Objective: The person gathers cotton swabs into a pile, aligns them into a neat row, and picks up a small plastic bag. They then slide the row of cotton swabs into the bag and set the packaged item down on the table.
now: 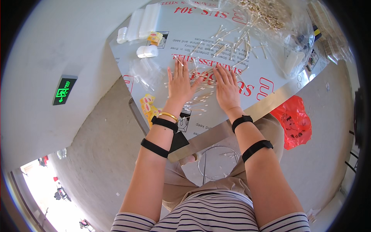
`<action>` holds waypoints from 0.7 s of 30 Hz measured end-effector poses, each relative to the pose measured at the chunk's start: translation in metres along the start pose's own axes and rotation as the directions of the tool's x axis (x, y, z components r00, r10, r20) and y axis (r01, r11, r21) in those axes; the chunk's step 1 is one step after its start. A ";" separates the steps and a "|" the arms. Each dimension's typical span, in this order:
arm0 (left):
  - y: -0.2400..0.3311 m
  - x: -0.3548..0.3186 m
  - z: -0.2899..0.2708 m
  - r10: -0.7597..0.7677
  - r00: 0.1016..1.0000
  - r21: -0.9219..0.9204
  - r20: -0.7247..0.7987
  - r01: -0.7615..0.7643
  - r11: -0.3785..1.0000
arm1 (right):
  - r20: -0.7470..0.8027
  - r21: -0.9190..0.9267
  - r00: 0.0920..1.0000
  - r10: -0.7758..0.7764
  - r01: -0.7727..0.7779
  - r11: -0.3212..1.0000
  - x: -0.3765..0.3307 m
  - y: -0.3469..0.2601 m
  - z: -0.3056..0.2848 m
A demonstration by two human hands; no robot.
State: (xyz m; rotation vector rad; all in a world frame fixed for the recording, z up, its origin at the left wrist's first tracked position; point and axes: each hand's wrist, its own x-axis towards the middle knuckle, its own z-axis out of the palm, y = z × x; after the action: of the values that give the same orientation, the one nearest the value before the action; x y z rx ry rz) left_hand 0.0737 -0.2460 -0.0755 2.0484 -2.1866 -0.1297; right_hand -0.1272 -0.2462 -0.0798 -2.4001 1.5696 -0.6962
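Observation:
My left hand point(181, 86) lies palm down on the table point(162, 62), fingers stretched out and thumb spread to the right. Opposite it, my right hand point(227, 88) is also palm down, with its fingers extended over the surface. Between the two hands is a loose bunch of cotton swabs point(199, 101), most lying roughly sideways and some crossing at the fingertips. Neither hand grips anything; the fingers touch or rest close to the swabs. Beyond my right hand, more loose cotton swabs point(243, 38) are scattered at various angles.
A clear bag holds a big heap of swabs point(270, 14) at the far right. White packs point(143, 24), a small yellow box point(155, 38) and clear sleeves point(143, 73) lie at the left. Yellow printed pieces point(148, 107) sit near the left edge. A red plastic bag point(293, 123) hangs right.

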 end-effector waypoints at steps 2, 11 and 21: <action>-0.004 0.004 0.000 -0.006 1.000 -0.005 0.002 0.006 1.000 | 0.001 0.003 1.000 0.000 0.000 1.000 0.000 -0.002 0.000; -0.016 -0.019 -0.022 0.093 0.991 -0.002 0.092 -0.093 0.996 | -0.009 -0.007 1.000 -0.013 0.013 1.000 0.001 -0.001 0.000; -0.011 -0.008 -0.045 0.229 0.966 -0.301 -0.124 -0.256 0.918 | -0.012 0.025 1.000 -0.009 0.009 1.000 0.003 -0.007 0.001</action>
State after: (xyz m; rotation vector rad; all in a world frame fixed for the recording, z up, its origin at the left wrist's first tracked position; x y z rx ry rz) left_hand 0.0919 -0.2376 -0.0331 1.5722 -2.1799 -0.3328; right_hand -0.1203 -0.2460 -0.0772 -2.3911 1.5465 -0.7289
